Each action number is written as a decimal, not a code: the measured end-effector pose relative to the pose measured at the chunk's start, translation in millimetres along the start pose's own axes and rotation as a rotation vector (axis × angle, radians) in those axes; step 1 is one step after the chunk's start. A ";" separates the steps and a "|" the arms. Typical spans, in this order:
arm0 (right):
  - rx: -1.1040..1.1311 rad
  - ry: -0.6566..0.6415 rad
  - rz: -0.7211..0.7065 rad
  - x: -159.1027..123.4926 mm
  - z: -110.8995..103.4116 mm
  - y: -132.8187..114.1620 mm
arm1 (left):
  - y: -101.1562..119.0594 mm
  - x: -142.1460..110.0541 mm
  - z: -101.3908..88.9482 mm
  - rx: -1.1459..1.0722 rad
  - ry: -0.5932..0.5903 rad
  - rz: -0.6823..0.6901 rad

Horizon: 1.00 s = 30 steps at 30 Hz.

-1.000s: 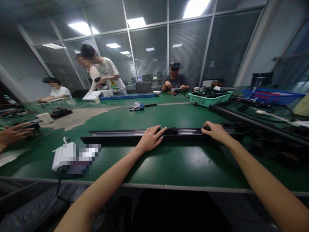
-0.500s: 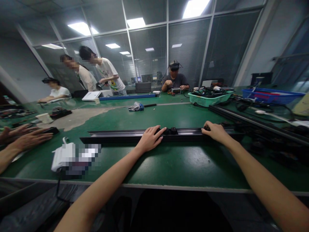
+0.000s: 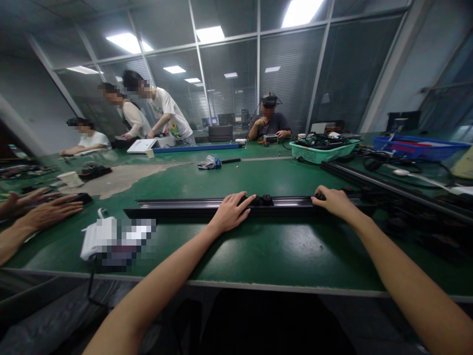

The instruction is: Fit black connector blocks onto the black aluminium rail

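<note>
Left hand [image 3: 229, 213], spread, is steadying the long black metal rail [image 3: 177, 213], ideally untilted; right hand [image 3: 334, 203] is pinching a small black part [image 3: 320, 196].

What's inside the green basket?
The green basket holds a tangle of black cables and something small and white. The pile covers the bottom, so I can't tell what's there.

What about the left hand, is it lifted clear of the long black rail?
No, the left hand rests on the long black rail, its fingertips near a small black part on it.
</note>
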State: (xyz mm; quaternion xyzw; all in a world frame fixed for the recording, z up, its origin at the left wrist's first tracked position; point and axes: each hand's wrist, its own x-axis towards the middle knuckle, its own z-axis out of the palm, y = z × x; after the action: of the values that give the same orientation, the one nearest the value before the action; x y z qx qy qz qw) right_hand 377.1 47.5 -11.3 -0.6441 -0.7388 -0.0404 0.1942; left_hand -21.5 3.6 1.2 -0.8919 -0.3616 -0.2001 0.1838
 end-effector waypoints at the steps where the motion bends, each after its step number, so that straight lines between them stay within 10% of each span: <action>1: 0.011 -0.005 0.003 0.2 -0.2 1.2 | 0.0 0.0 0.0 0.003 -0.001 0.000; 30: 0.001 -0.091 0.090 0.1 -6.4 17.0 | -0.5 0.5 0.3 0.001 0.010 0.004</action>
State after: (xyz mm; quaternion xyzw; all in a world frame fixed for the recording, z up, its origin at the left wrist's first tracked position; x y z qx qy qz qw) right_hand 395.1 48.4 -8.7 -0.6778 -0.7170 -0.0019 0.1626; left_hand -21.4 4.4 1.2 -0.8916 -0.3588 -0.2040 0.1864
